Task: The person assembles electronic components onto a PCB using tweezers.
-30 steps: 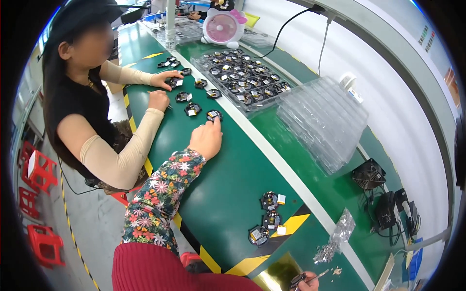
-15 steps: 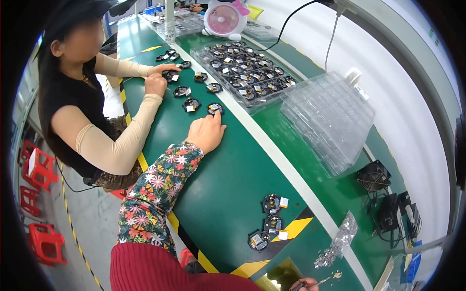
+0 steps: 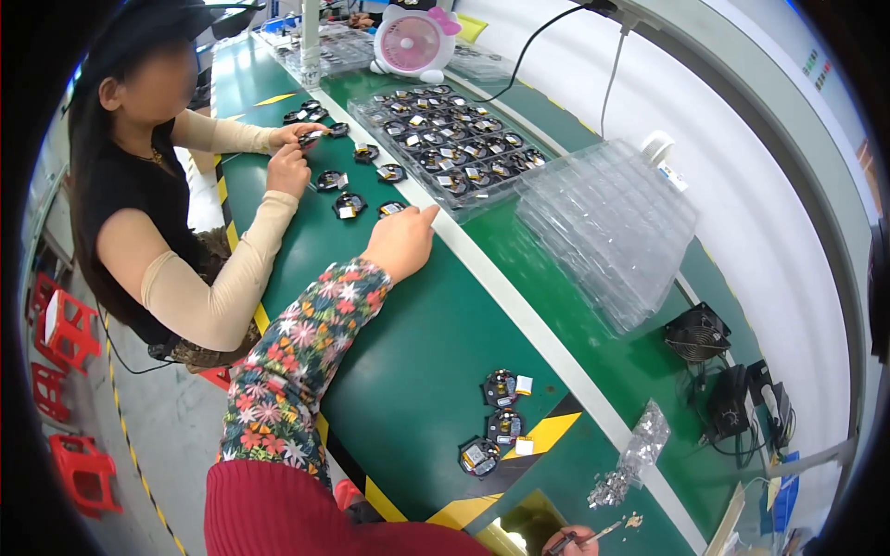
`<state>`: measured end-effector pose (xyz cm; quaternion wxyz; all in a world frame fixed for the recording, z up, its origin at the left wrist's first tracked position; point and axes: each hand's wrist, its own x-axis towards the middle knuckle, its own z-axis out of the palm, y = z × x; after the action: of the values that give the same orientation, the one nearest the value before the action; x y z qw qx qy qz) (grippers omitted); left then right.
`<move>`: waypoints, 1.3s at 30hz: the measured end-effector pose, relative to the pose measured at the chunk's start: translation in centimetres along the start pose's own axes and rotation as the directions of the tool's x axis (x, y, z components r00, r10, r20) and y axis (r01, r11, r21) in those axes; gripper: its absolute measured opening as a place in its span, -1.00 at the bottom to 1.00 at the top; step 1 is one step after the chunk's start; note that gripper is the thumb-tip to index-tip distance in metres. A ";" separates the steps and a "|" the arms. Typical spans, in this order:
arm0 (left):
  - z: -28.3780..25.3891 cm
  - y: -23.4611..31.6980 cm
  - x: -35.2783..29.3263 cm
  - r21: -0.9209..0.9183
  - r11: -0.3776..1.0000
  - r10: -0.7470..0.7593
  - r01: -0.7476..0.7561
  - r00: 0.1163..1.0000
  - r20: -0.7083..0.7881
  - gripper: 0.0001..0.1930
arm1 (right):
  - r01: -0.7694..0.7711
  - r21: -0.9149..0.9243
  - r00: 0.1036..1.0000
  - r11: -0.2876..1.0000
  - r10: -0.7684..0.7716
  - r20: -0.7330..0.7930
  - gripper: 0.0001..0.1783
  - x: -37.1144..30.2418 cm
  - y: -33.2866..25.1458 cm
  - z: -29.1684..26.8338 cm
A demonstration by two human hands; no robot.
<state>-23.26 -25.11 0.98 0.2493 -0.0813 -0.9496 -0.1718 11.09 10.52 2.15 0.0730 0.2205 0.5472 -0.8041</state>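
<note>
Over the green bench, my left hand (image 3: 400, 243) reaches out with its index finger stretched toward the pale strip and nothing in its grasp. Partly behind it lies a round black electronic module (image 3: 389, 209) with a pale top. More such modules lie around it, among them one (image 3: 349, 206) to its left. At the lower edge, my right hand (image 3: 577, 541) is closed on a slim tool (image 3: 607, 531) with a silvery tip, apparently tweezers; the hand is partly cut off. Beside it are small tan bits (image 3: 633, 521) and a clear bag (image 3: 644, 442) spilling small silvery parts.
A co-worker's hands (image 3: 289, 167) hold a module at the left. Three modules (image 3: 505, 426) lie near the striped tape. A compartment tray (image 3: 454, 139) of modules, stacked clear trays (image 3: 607, 232), a pink-white fan (image 3: 414, 44) and a black fan (image 3: 697, 332) stand farther right and back.
My left hand has shifted right, its index finger leaving the module it was over. The co-worker has raised a module off the bench. The whole view has shifted slightly.
</note>
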 end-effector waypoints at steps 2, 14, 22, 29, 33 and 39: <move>0.7 0.9 1.9 -0.011 1.000 -0.025 0.026 0.999 0.028 -0.61 | 0.004 -0.010 1.000 1.000 -0.004 -0.005 -0.75 0.1 0.0 0.1; 3.4 1.2 6.1 0.055 0.978 -0.206 0.200 0.967 0.151 -0.66 | 0.009 0.020 0.999 1.000 -0.008 -0.041 -0.74 0.0 0.3 -0.2; 4.1 0.8 5.8 0.072 0.988 -0.142 0.135 0.984 0.105 -0.69 | 0.009 0.025 1.000 1.000 -0.009 0.017 -0.70 0.2 0.4 -0.5; 4.0 0.2 6.4 -0.019 0.985 -0.169 0.174 0.976 0.136 -0.68 | 0.011 0.035 0.999 0.999 -0.012 0.030 -0.70 0.0 0.2 0.0; 3.5 0.0 7.0 -0.064 0.982 -0.164 0.176 0.974 0.159 -0.60 | 0.009 0.026 1.000 1.000 -0.008 -0.007 -0.71 0.0 0.4 -0.3; 3.1 0.0 8.0 -0.059 0.984 -0.145 0.168 0.949 0.281 -0.45 | -0.006 0.003 1.000 1.000 0.006 -0.029 -0.70 0.2 0.4 -0.4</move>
<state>-31.50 -23.42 2.44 0.0969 -0.0390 -0.9706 -0.2170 11.19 10.75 1.63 0.0673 0.2339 0.5464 -0.8014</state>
